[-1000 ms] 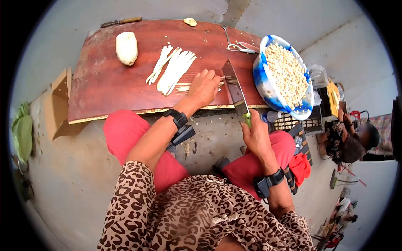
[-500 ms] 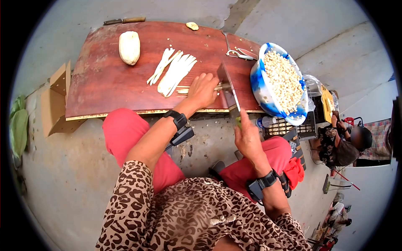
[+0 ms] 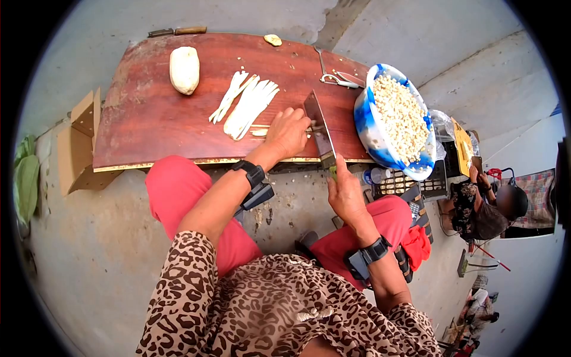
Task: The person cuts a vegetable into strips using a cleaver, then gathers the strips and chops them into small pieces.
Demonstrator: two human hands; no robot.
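My left hand (image 3: 288, 133) is closed over a few pale strips near the front edge of the red-brown board (image 3: 160, 128); the strips are mostly hidden under it. In my right hand (image 3: 346, 193) is the green handle of a cleaver (image 3: 321, 131). Its broad blade stands on edge just right of my left fingertips. Cut white strips (image 3: 251, 108) lie in a fanned bundle left of my left hand, with a thinner bundle beside them. A whole peeled white root (image 3: 184, 71) rests at the board's upper left.
A blue and white basin (image 3: 365, 119) of small cut pieces stands at the board's right end. Beyond the blade lie a peeler (image 3: 339, 80) and a knife. Black crates (image 3: 437, 178) are at the right, near another person (image 3: 485, 208). A cardboard box (image 3: 77, 146) is left.
The cleaver and my right hand have shifted slightly left, and the blade is now against my left fingertips. Less of the strips shows to the right of my left hand.
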